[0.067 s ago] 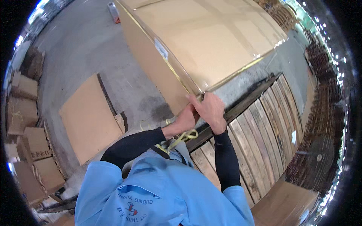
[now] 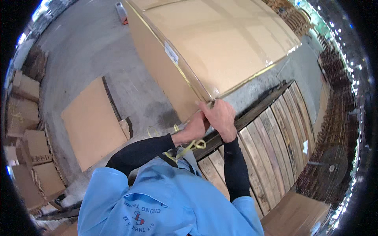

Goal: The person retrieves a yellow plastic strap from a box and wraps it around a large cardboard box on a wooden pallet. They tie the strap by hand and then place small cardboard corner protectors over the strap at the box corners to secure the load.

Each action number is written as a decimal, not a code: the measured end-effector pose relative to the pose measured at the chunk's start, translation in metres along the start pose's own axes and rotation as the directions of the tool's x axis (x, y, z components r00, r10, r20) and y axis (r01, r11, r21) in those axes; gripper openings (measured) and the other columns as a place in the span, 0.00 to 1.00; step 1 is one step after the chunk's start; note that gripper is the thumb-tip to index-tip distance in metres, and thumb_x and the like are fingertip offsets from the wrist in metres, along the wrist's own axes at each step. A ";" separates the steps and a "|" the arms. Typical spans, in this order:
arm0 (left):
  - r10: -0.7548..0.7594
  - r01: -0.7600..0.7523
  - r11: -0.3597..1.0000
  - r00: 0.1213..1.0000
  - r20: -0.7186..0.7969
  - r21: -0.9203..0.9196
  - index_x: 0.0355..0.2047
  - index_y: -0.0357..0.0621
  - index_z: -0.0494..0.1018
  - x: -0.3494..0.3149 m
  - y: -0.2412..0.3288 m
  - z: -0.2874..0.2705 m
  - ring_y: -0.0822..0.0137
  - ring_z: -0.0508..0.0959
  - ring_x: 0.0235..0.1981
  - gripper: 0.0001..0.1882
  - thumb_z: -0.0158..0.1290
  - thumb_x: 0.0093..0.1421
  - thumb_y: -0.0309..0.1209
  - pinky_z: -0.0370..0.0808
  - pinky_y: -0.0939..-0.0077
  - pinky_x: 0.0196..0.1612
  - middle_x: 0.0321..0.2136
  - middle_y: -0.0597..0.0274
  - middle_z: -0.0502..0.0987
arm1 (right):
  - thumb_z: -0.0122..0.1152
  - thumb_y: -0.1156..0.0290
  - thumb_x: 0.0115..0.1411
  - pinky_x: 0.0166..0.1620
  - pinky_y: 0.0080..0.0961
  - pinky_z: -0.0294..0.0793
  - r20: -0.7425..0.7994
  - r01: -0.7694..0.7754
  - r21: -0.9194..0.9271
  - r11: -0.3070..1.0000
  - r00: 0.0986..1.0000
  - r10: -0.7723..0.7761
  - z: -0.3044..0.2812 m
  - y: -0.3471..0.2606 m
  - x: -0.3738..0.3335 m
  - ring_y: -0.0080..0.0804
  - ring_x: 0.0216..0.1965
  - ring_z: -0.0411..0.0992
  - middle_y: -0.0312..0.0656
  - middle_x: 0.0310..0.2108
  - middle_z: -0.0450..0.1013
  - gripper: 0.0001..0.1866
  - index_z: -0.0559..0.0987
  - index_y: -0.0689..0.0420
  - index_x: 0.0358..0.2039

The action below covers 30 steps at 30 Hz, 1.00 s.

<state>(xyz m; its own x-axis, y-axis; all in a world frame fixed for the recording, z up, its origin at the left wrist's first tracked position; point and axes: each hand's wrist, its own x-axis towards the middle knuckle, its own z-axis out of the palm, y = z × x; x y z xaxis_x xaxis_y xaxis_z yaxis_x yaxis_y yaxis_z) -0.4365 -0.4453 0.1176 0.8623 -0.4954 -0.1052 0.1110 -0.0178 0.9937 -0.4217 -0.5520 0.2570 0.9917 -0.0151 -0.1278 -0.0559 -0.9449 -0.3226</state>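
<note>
A large cardboard box point(image 2: 232, 51) stands in front of me, with shiny tape on its top. Yellow strap point(image 2: 258, 73) runs along its upper edges towards the near corner. At that corner my right hand point(image 2: 221, 120) is closed, its fingertips curled out of sight against the box. My left hand point(image 2: 195, 128) is closed just below and to the left, partly covered by the right one. Whatever the fingers grip is hidden. A loose loop of yellow strap point(image 2: 197, 144) hangs under my hands, close to my waist.
Wooden slats of a pallet point(image 2: 271, 133) lie to my right. A flat cardboard sheet point(image 2: 92, 122) is on the concrete floor at left. Cardboard boxes point(image 2: 37, 145) are stacked at far left, and brown stacked pieces point(image 2: 334, 106) line the right side. Another cardboard box point(image 2: 297, 216) sits lower right.
The view has shifted slightly, and the loose strap loop hangs a little differently. Both hands stay closed together at the box corner.
</note>
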 end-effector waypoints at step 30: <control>0.014 -0.030 0.586 1.000 -0.027 -0.810 0.60 0.44 0.66 -0.029 -0.021 -0.008 0.67 0.69 0.57 0.32 0.29 0.73 0.55 0.67 0.66 0.55 0.56 0.62 0.72 | 0.50 0.57 0.68 0.29 0.50 0.77 -0.252 0.086 -0.132 0.988 0.961 -0.117 0.057 -0.012 -0.019 0.57 0.25 0.78 0.57 0.20 0.75 0.22 0.79 0.60 0.25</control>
<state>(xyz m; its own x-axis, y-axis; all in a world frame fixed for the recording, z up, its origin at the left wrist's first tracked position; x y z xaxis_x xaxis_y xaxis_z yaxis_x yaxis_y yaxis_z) -0.4595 -0.4234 0.0997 0.8770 -0.4716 -0.0923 0.4390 0.7080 0.5531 -0.4461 -0.5216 0.2098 0.9883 0.0135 0.1517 0.0450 -0.9776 -0.2058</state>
